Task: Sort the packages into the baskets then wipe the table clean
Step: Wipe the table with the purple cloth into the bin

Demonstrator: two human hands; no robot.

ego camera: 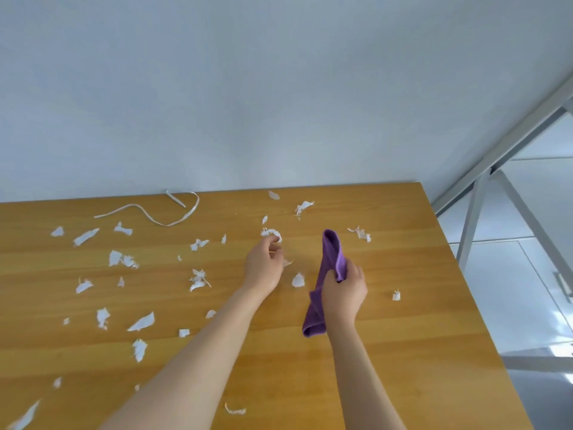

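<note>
The right hand point(342, 293) clamps the purple cloth point(332, 252) by its middle, both ends loose, probably gathering it into a pad for wiping. At its 10 o'clock, the left hand point(263, 265) curls its fingers at a crumpled scrap point(272, 234); I cannot tell whether it pinches it. Paper scraps point(141, 322) litter the bench point(403, 336) toward 9 o'clock. No packages or baskets show.

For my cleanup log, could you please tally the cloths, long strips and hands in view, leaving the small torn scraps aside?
purple cloth: 1
long white strip: 1
hands: 2, the left hand and the right hand
Total: 4
</note>
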